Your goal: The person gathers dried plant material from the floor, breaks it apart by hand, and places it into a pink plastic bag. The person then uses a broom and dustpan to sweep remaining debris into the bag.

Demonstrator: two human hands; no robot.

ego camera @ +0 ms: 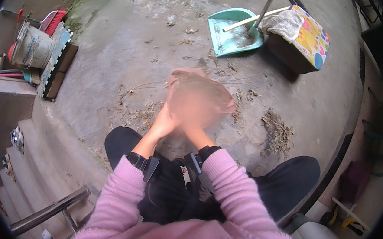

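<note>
A thin pinkish bag [184, 74], apparently plastic, is held spread open in front of me, low over the concrete floor. My left hand [166, 121] grips its near left side. Into the blurred middle of the bag reaches my right hand [191, 128], whose fingers I cannot make out. Brownish matter shows dimly inside the bag's far part. Dried plant scraps [146, 113] lie scattered around it, and a bundle of dried stalks [277, 132] rests to the right, near my right knee.
A turquoise dustpan [235, 22] with dirt in it lies ahead, against a patterned box stool [314, 38] with a grey cloth [285, 24] on top. At left, a dirty bucket [32, 47] and a red brush [54, 23] sit near concrete steps [44, 153] and a metal handrail [50, 211].
</note>
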